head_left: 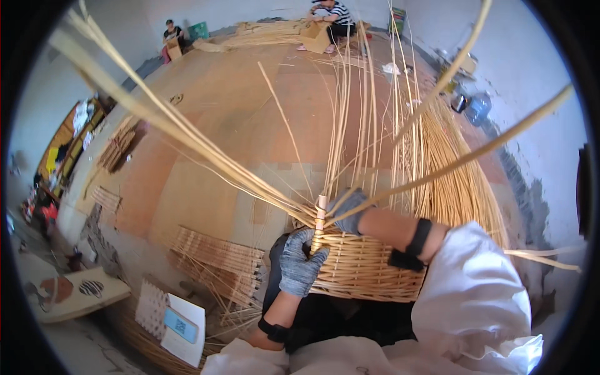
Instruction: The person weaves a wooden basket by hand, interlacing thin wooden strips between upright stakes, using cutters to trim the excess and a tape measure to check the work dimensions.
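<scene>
A half-woven wicker basket [370,265] of pale rods rests in my lap, its woven side toward me. At its left corner stands a thick post [321,214] wrapped with weaving. My left hand [299,262], in a grey knit glove, grips that corner, thumb on the near side and fingers curled round the left. My right hand [351,211], gloved alike, reaches over the top edge beside the post. It is bent round a long wicker rod [450,165] that sweeps up to the right; its fingertips are partly hidden. More long rods [212,153] fan up left from the corner.
A big bundle of loose rods [453,178] lies to the right. Woven panels [215,259] lie on the floor at left, near a white card with a blue label [182,326]. Two people [337,22] sit working at the far wall. A water jug [478,107] stands at right.
</scene>
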`<state>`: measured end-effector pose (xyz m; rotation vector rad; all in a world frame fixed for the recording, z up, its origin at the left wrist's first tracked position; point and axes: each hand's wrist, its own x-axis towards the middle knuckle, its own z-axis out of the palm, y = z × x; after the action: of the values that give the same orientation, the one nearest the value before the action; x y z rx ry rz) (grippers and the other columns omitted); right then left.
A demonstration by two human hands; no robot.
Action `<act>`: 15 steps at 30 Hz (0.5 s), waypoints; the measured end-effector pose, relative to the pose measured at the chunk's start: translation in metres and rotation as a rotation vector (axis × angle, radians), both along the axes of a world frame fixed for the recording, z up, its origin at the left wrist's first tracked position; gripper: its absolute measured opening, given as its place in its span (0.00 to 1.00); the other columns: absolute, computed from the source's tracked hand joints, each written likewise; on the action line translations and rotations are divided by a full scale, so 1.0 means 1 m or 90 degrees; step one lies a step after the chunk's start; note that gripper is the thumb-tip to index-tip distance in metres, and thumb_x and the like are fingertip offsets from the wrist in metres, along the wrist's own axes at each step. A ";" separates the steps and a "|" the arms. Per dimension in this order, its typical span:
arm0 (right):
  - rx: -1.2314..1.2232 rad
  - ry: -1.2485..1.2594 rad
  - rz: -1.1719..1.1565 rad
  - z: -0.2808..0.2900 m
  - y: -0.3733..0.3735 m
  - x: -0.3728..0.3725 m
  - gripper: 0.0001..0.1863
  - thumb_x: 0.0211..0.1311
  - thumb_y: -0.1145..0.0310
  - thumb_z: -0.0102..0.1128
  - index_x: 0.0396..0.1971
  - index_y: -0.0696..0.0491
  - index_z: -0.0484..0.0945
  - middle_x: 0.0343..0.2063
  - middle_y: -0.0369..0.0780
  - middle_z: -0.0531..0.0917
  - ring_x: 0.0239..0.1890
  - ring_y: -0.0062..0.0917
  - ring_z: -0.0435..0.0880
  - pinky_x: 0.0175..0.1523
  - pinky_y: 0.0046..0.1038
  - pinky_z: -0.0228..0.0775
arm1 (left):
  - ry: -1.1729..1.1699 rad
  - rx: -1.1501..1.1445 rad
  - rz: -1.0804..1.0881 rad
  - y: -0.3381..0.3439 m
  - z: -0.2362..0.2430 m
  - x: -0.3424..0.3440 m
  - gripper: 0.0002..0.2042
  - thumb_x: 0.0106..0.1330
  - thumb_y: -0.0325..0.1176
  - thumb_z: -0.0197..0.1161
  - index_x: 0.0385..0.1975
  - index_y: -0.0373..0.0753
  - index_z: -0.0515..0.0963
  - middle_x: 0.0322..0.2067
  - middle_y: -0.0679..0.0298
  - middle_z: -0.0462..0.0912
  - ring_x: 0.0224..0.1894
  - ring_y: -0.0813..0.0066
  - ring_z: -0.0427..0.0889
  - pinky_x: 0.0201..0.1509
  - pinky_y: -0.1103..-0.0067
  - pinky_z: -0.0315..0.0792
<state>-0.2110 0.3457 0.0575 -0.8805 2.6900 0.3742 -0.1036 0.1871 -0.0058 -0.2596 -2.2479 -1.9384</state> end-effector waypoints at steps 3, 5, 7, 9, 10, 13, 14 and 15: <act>0.048 -0.128 -0.103 0.006 0.020 0.008 0.13 0.58 0.60 0.54 0.36 0.50 0.82 0.31 0.43 0.83 0.33 0.38 0.82 0.38 0.34 0.73 | 0.130 -0.032 0.004 0.001 -0.006 -0.003 0.19 0.48 0.21 0.69 0.42 0.34 0.74 0.36 0.63 0.77 0.38 0.76 0.75 0.44 0.79 0.72; -0.186 -0.245 -0.181 0.006 0.025 0.002 0.19 0.61 0.58 0.54 0.45 0.54 0.79 0.45 0.48 0.80 0.44 0.39 0.80 0.48 0.35 0.72 | 0.107 -0.074 0.025 -0.001 -0.010 -0.004 0.20 0.49 0.26 0.70 0.43 0.36 0.74 0.36 0.58 0.77 0.38 0.67 0.78 0.43 0.75 0.73; -0.064 -0.250 -0.109 0.007 0.020 -0.014 0.18 0.61 0.58 0.55 0.45 0.54 0.79 0.42 0.47 0.81 0.42 0.38 0.80 0.47 0.34 0.72 | 0.098 -0.057 0.025 -0.004 -0.011 -0.003 0.20 0.50 0.30 0.70 0.44 0.38 0.75 0.36 0.57 0.77 0.37 0.61 0.79 0.42 0.74 0.74; 0.094 -0.246 -0.056 0.016 0.007 -0.035 0.18 0.60 0.59 0.55 0.44 0.54 0.79 0.38 0.45 0.82 0.40 0.37 0.81 0.46 0.34 0.72 | 0.061 -0.028 -0.007 -0.006 -0.012 -0.001 0.20 0.51 0.27 0.70 0.45 0.37 0.74 0.38 0.60 0.76 0.38 0.70 0.77 0.43 0.77 0.74; 0.172 -0.238 -0.029 0.026 0.000 -0.044 0.17 0.60 0.59 0.55 0.44 0.54 0.80 0.37 0.45 0.82 0.39 0.37 0.81 0.45 0.34 0.72 | 0.014 0.006 -0.030 -0.006 -0.013 0.000 0.19 0.52 0.25 0.70 0.45 0.37 0.73 0.38 0.61 0.76 0.39 0.75 0.77 0.44 0.79 0.74; 0.303 -0.120 0.094 0.068 -0.021 -0.040 0.15 0.57 0.59 0.57 0.41 0.51 0.80 0.30 0.42 0.83 0.34 0.35 0.81 0.41 0.34 0.72 | 0.034 0.050 -0.013 -0.006 -0.014 0.004 0.19 0.53 0.24 0.68 0.45 0.34 0.73 0.40 0.63 0.76 0.39 0.78 0.76 0.45 0.80 0.73; 0.275 -0.024 0.158 0.084 -0.018 -0.028 0.13 0.55 0.58 0.58 0.38 0.47 0.81 0.26 0.40 0.82 0.31 0.34 0.81 0.38 0.36 0.73 | 0.013 0.089 -0.034 -0.005 -0.015 0.004 0.19 0.53 0.23 0.68 0.45 0.34 0.73 0.40 0.63 0.76 0.39 0.78 0.76 0.45 0.80 0.72; 0.245 0.071 0.218 0.099 -0.012 -0.014 0.12 0.52 0.58 0.59 0.36 0.44 0.82 0.22 0.38 0.81 0.28 0.33 0.81 0.35 0.37 0.73 | -0.013 0.076 -0.037 -0.005 -0.015 0.004 0.18 0.54 0.22 0.67 0.45 0.33 0.73 0.39 0.63 0.76 0.40 0.78 0.75 0.47 0.81 0.72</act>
<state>-0.2251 0.3333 0.1565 -1.2213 2.4272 1.0028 -0.0996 0.1819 -0.0211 -0.2933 -2.1490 -2.1047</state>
